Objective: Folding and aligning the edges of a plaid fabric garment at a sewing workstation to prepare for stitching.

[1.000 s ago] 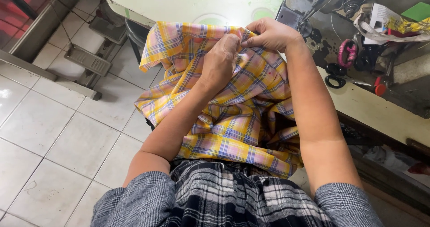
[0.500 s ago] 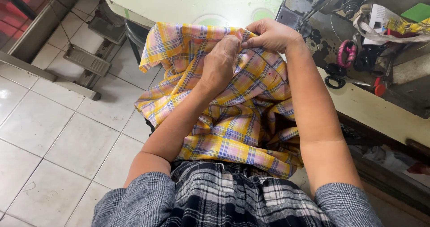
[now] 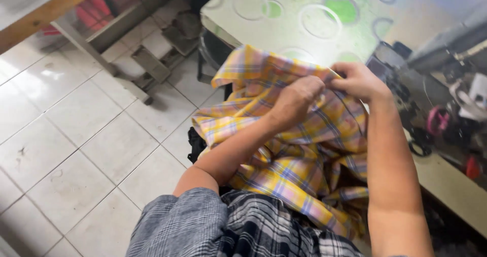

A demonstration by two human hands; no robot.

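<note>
Right now both hands pinch the yellow checked shirt (image 3: 284,150) at its top edge, left hand (image 3: 297,99) and right hand (image 3: 357,80) nearly touching; the cloth hangs over the lap, beside the table (image 3: 304,19); a loose pinch could let the fold slip.

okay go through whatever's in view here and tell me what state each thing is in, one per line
Left hand: closed, pinching the cloth's top edge.
Right hand: closed, gripping the same edge, beside the left.
Yellow plaid cloth: crumpled, draped over the lap, top edge lifted.
Table with green circles: bare surface, cloth edge against it.
Tiled floor: glossy, lightly marked.
</note>
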